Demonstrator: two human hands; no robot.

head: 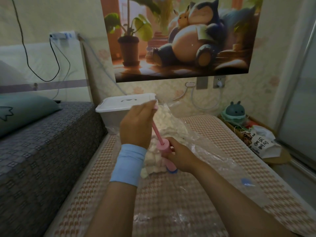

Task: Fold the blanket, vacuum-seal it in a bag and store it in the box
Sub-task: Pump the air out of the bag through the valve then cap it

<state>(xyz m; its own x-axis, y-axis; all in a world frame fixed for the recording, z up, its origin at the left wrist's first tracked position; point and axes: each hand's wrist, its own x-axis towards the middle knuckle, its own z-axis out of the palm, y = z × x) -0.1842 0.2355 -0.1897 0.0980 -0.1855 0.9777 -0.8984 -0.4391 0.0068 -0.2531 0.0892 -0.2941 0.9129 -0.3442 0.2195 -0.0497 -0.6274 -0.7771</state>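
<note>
Hands on pump (164,148): clasping plunger (156,130) with left hand (135,129), barrel (171,165) with right hand (180,157). Seemingly done: folding, bagging blanket (153,161). Remaining: sucking slack bag (196,134) flat, storing in lidded box (109,106).

White fluffy blanket (153,159) inside a crinkled clear bag (188,134) on the checked mat (95,177), closed white box (126,104) just behind

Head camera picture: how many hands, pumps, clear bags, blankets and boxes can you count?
Hands: 2 (left hand, right hand)
Pump: 1
Clear bag: 1
Blanket: 1
Box: 1
Total: 6
</note>
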